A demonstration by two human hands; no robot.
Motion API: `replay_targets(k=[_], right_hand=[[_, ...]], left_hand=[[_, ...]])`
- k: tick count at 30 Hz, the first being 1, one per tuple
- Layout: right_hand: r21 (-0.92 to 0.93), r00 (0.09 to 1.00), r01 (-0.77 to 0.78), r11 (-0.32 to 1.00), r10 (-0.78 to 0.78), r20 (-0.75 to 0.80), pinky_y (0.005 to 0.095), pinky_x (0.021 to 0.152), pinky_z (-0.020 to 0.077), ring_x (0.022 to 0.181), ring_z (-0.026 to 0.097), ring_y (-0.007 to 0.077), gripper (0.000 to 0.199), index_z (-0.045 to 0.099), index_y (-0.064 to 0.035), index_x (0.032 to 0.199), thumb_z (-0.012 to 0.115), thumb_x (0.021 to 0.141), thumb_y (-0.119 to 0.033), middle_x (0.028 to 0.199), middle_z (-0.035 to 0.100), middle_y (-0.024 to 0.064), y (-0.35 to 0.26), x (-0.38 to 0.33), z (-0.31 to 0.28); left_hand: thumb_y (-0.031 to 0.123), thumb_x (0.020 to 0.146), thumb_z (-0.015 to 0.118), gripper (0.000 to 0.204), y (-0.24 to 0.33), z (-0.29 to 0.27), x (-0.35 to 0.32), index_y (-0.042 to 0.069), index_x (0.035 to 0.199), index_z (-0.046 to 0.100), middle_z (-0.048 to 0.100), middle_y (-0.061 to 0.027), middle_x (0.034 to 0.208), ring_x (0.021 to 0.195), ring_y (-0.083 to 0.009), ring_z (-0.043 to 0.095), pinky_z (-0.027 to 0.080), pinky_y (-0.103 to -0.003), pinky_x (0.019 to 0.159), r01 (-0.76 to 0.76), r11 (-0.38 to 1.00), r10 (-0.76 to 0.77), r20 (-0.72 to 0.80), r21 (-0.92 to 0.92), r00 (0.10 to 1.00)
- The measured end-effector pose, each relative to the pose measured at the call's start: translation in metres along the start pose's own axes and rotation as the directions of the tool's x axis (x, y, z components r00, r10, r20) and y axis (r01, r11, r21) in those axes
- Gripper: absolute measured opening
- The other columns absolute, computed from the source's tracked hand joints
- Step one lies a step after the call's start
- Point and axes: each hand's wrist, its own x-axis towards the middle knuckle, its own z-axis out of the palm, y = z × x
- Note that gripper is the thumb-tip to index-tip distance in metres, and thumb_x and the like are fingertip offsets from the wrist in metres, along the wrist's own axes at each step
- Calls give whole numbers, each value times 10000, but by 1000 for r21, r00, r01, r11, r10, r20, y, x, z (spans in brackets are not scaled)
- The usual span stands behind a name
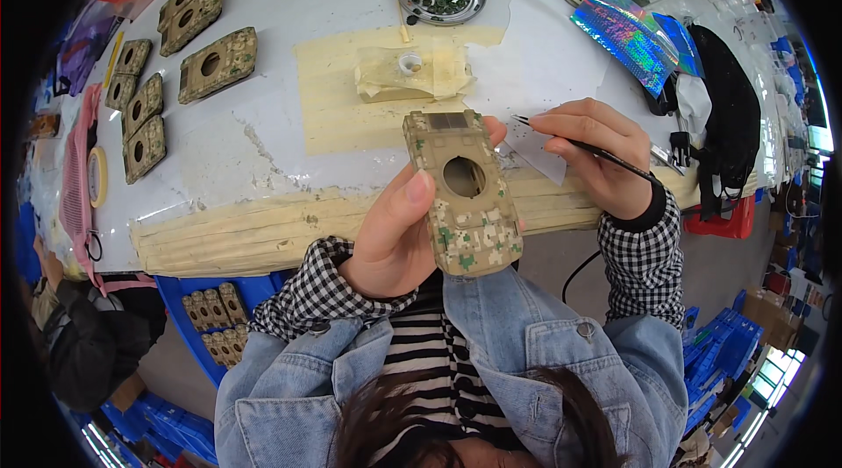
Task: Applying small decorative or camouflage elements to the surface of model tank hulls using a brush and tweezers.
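Note:
My left hand [392, 227] is closed round a tan toy tank hull [478, 215] with green and white camouflage blocks. The hull is tilted up at the table's near edge, and a round hole [464, 178] shows in its top. To its right, my right hand [605, 152] pinches slim black tweezers [605, 154], their fine tip pointing left. That tip is apart from the hull. Beyond the hull sits a block wrapped in masking tape [377, 80], with a small clear cup [410, 63] on top.
Several camouflage hulls [217, 65] lie at the left, near a tape roll [96, 177]. A round dish [440, 15] of dark green bits stands far back. Rightward are a shiny holographic pouch [624, 36] and a black bag [735, 100]. More hulls fill a blue crate [189, 354] below.

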Motion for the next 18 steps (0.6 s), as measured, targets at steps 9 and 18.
replay_targets(k=[9,18], right_hand=[[7,999,-32,999,32,-5,286,616,489,703,616,221,176,654,2,928,676,761,-50,830,632,120,-1,0,0],[5,1000,-25,1000,25,-13,281,615,488,707,617,215,175,655,2,930,674,763,-46,833,633,120,-1,0,0]], left_hand=[[429,918,405,672,-1,-1,0,32,1408,172,164,-185,1464,1385,-329,34,505,-465,855,-5,1000,5,-4,5,1000],[436,919,399,669,0,1,0,38,1408,174,170,-183,1462,1385,-326,38,506,-463,855,1,1000,-1,-19,8,1000]])
